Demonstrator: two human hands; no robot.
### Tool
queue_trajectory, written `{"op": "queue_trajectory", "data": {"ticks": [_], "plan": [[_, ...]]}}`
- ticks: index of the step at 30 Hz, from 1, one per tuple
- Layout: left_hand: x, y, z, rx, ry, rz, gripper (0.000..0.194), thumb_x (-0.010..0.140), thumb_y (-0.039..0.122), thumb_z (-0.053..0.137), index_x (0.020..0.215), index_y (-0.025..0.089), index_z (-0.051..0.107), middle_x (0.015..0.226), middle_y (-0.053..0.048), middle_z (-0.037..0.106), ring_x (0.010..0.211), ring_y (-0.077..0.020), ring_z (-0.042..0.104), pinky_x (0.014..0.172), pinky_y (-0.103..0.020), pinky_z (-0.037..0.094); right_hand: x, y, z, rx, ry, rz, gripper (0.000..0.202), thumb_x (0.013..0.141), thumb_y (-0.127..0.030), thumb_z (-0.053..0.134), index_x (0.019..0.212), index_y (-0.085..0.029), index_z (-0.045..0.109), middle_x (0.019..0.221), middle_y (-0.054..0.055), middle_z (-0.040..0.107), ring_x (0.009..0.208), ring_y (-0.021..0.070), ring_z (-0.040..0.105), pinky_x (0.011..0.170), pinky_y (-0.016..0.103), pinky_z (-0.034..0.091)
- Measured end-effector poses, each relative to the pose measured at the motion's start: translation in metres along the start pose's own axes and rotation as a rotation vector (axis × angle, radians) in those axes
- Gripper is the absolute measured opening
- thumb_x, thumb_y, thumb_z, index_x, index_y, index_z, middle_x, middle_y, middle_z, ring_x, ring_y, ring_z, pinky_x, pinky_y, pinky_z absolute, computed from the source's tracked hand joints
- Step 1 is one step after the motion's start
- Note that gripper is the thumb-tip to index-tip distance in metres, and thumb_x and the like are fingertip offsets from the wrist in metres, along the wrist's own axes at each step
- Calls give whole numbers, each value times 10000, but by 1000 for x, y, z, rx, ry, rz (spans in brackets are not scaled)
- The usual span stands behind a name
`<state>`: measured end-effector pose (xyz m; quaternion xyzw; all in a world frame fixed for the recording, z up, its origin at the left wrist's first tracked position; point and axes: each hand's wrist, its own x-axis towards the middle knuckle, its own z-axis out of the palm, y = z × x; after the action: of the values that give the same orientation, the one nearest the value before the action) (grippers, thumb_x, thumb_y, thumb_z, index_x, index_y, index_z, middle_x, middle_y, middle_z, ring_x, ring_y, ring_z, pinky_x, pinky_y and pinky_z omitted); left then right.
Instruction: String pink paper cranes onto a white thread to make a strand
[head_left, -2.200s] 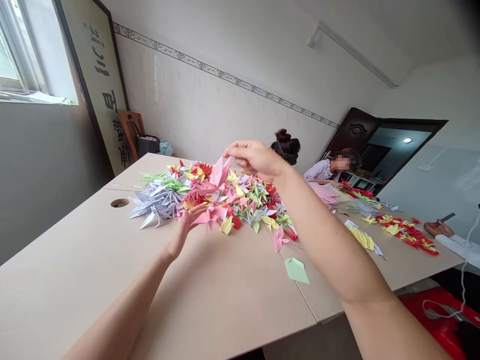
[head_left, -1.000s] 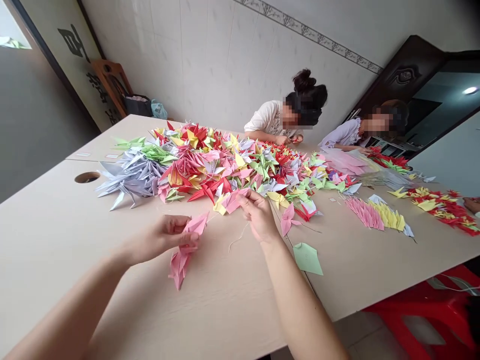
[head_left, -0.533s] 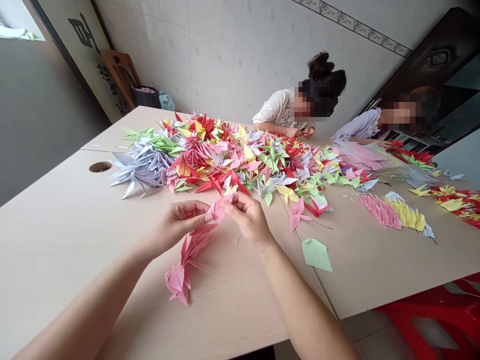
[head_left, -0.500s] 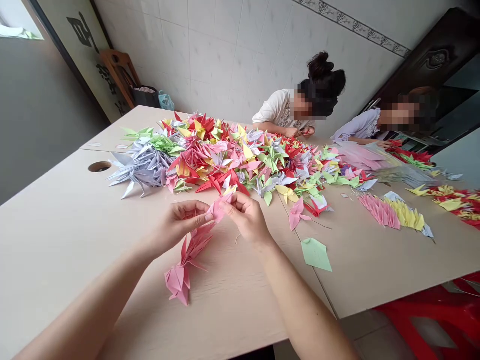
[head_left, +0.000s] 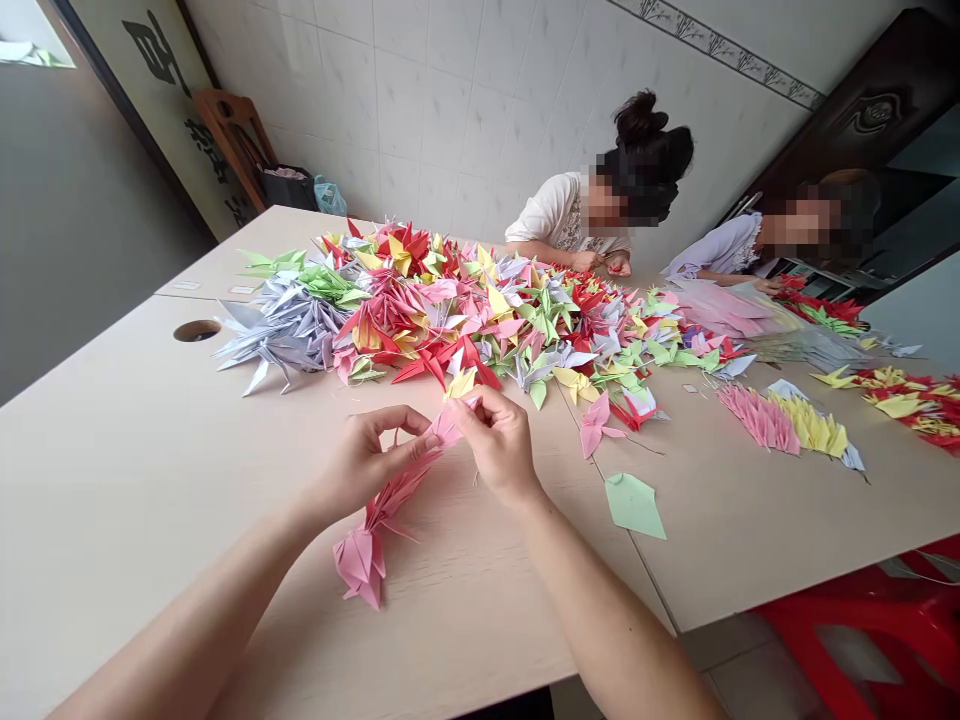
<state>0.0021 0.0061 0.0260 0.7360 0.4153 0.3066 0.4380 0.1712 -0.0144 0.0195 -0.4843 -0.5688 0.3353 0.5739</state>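
Note:
Between my two hands is a pink origami crane [head_left: 448, 428], pinched from both sides above the table. My left hand [head_left: 375, 455] grips its left end between thumb and fingers. At the upper right end, my right hand [head_left: 495, 440] pinches it with thumb and forefinger. Below my left hand, a bunch of pink folded cranes [head_left: 360, 560] lies on the table, its upper part running up under the fingers. Just beyond my hands spreads a big heap of coloured paper cranes [head_left: 420, 310]. A yellow crane [head_left: 460, 384] sits at the heap's near edge, behind my right fingers.
To the right lie a single pink crane [head_left: 596, 425] with a thin string or wire, a green paper piece [head_left: 634, 505], and pink and yellow crane rows [head_left: 759, 418]. Two people sit across the table [head_left: 135, 440]. A round hole [head_left: 196, 331] is at left; a red stool [head_left: 862, 620] stands lower right.
Both hands have shifted slightly right with the pink crane. My left fingers have opened up a little around it, and more of the yellow crane shows behind my right hand.

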Motion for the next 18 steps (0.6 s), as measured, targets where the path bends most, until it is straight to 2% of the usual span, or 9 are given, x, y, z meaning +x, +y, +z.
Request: {"op": "queue_trajectory", "data": {"ticks": [2,4,7,10,15,18], "plan": [[0,-2,2,-16,-3,-8,329,809,493,625,826,174,703,772,-22,696,660,-154,583,570,-227,429,0,1,1,-13,18,7,358,825,-372,603,590,-192,402,548,-53,299,543,92,260,522,244,240],[2,-6,2,-103,-6,-1,310,806,477,640,816,174,706,773,-24,695,677,-155,591,586,-226,439,1,2,0,37,-29,35,370,813,-423,618,603,-192,419,568,-48,317,552,92,275,526,241,251],[5,-10,-1,-286,-3,-22,285,786,454,678,819,174,718,771,-29,705,660,-148,599,592,-228,456,5,4,-4,213,-115,130,375,830,-540,564,695,-192,522,594,-41,342,539,89,286,498,234,237],[7,-12,-4,-377,4,-36,269,776,430,700,858,177,739,800,-40,721,654,-149,607,592,-234,473,8,6,-9,313,-165,180,355,843,-547,548,811,-197,594,586,-45,358,511,82,276,473,231,210],[7,-12,-5,-302,46,49,271,795,428,684,886,183,755,857,-55,740,738,-188,649,669,-269,521,9,6,-11,196,-192,106,268,794,-460,642,794,-192,634,580,-46,384,527,83,292,494,238,230],[6,-13,-4,-162,105,111,289,809,448,658,879,186,758,871,-62,749,790,-211,667,732,-293,533,9,7,-9,247,-162,135,269,788,-446,642,721,-190,595,572,-51,369,520,79,286,490,235,231]]}}
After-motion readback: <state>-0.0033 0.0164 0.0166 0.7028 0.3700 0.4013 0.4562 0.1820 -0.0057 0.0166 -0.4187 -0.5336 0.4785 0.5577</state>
